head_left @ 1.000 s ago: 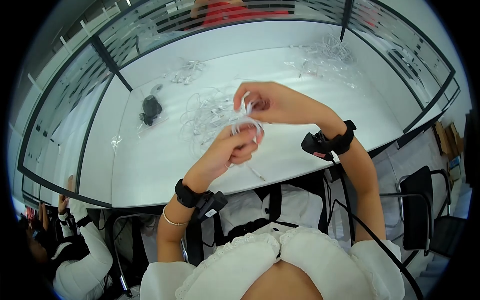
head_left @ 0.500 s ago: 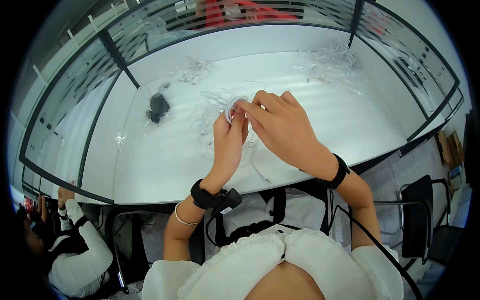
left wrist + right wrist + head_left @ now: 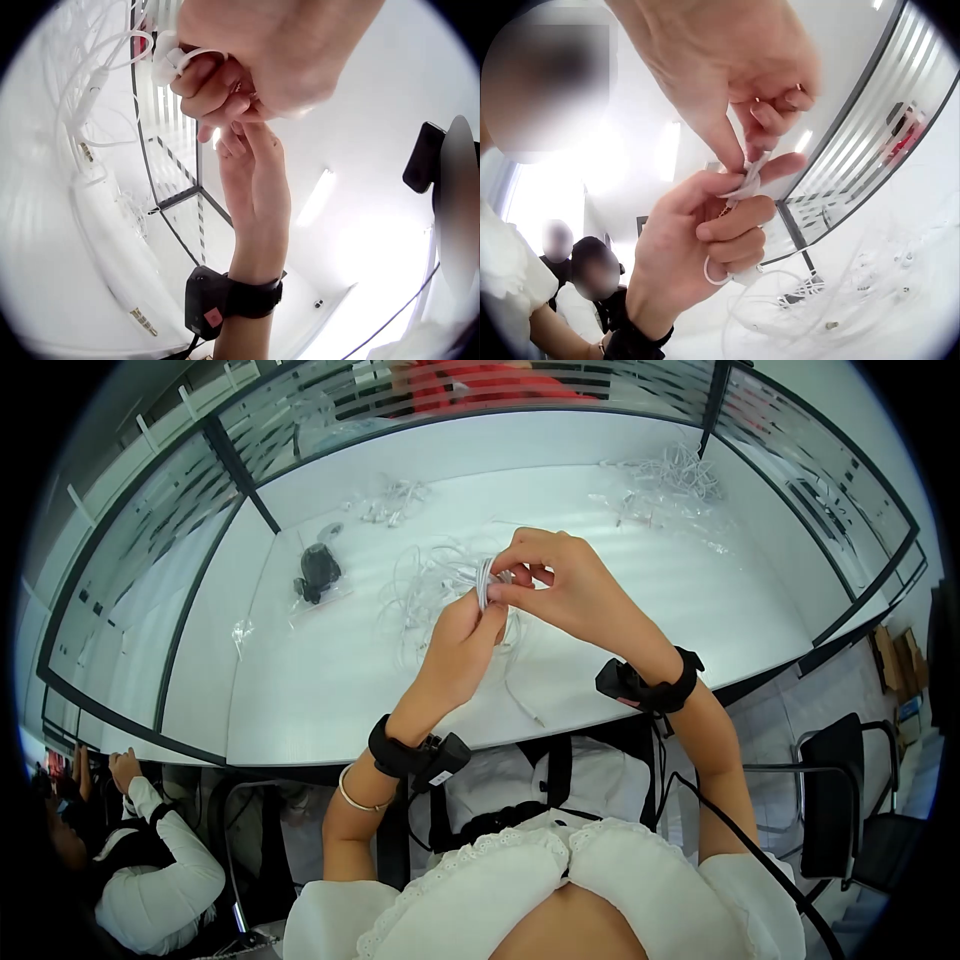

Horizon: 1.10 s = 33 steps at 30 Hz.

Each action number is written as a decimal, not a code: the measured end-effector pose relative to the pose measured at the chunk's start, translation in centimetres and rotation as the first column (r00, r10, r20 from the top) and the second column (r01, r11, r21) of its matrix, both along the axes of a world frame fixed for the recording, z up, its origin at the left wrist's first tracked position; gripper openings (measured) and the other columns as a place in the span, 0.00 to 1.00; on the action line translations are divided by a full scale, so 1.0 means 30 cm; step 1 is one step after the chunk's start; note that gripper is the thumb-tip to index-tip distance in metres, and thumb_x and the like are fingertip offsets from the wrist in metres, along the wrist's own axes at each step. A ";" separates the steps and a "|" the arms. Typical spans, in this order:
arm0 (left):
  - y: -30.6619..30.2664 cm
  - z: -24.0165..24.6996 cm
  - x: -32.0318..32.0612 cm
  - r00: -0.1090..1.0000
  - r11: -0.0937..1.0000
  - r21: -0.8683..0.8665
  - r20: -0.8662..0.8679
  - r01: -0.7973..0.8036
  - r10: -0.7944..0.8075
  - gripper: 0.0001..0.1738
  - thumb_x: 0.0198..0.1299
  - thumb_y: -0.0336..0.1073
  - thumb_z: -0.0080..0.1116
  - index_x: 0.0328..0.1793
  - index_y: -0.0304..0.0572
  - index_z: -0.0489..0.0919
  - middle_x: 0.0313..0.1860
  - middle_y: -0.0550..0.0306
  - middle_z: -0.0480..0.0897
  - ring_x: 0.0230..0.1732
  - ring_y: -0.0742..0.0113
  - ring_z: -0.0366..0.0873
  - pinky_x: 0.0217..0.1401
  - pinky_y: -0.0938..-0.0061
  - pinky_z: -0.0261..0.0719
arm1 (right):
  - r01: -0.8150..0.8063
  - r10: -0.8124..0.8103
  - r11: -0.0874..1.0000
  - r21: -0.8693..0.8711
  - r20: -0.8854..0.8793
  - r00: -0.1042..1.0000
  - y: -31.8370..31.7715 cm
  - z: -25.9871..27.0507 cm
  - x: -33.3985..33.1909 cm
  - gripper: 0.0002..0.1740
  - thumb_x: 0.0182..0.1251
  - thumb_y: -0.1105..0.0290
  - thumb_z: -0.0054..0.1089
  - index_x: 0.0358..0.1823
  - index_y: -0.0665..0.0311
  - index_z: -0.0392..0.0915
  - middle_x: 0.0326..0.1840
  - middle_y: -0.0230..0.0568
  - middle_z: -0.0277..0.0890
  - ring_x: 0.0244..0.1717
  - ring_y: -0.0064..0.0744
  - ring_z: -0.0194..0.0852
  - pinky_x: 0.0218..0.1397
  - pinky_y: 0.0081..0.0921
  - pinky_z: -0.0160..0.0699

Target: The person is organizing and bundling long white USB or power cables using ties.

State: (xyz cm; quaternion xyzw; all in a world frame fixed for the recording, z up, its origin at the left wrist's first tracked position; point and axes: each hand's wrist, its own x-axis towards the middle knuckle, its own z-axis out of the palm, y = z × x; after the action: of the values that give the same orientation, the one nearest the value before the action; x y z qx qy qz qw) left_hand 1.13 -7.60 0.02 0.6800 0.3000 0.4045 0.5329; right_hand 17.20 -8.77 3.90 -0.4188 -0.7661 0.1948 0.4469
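A small coil of white earphone cable stands upright between the two hands, above the table. My left hand curls its fingers round the coil's lower part; a white earbud pokes out by these fingers in the left wrist view. With thumb and fingertips, my right hand pinches the same coil, as the right wrist view shows close up. Below the hands lies a tangled pile of white earphones. A cable with a gold-tipped plug lies toward the table's front edge.
A dark object in a clear bag lies at the left. Further earphone heaps lie at the back left and back right. Framed glass partitions enclose the white table. At the lower left sits another person.
The right hand swung over the left to the coil, then turned back and now pinches it from the right. The loose loop about the left fingers has become a tighter, upright coil.
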 end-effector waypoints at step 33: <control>0.031 0.024 -0.048 0.947 0.914 -0.285 0.226 0.288 -0.228 0.23 0.66 0.49 0.33 0.47 0.41 0.74 0.18 0.70 0.58 0.20 0.79 0.50 0.25 0.82 0.48 | -0.106 0.084 0.978 -0.179 -0.129 0.988 -0.009 -0.017 0.055 0.10 0.62 0.64 0.63 0.28 0.62 0.74 0.18 0.23 0.66 0.21 0.13 0.56 0.29 0.14 0.56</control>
State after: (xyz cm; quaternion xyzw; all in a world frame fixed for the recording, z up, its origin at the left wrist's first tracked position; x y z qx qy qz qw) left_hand -0.29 -6.68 0.73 0.5788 0.2162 0.3399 0.7090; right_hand 18.87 -9.05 3.39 -0.4089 -0.7353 0.3115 0.4418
